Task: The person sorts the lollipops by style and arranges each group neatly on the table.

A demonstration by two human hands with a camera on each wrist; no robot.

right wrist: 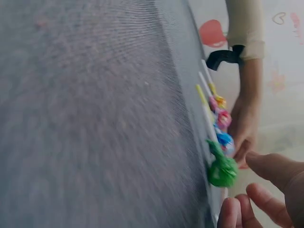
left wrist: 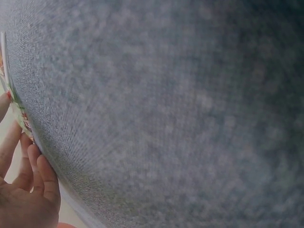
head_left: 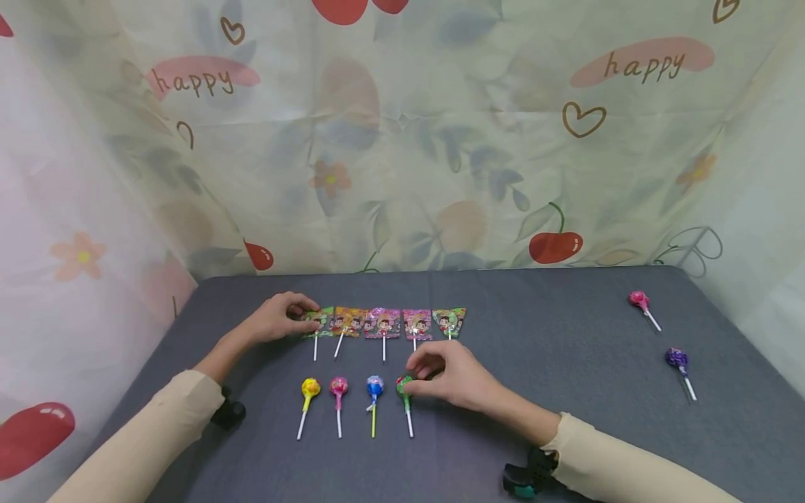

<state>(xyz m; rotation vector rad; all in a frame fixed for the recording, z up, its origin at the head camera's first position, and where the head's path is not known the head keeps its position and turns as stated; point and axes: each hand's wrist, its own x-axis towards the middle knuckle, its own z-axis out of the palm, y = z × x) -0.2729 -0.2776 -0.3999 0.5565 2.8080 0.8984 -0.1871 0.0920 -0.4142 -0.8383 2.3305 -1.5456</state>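
In the head view my left hand is at the left end of a row of flat-wrapped lollipops, its thumb and fingers pinching the edge of the green-wrapped lollipop. The left wrist view shows its fingers beside that wrapper, low over the cloth. My right hand hovers by the green round lollipop, the last on the right in the nearer row. Seen from the right wrist, thumb and fingers stand spread around the green ball, with a gap.
Left of the green ball lie a blue lollipop, a pink one and a yellow one. The far row continues with orange, purple-pink, pink and green wrappers. Pink and purple lollipops lie at right.
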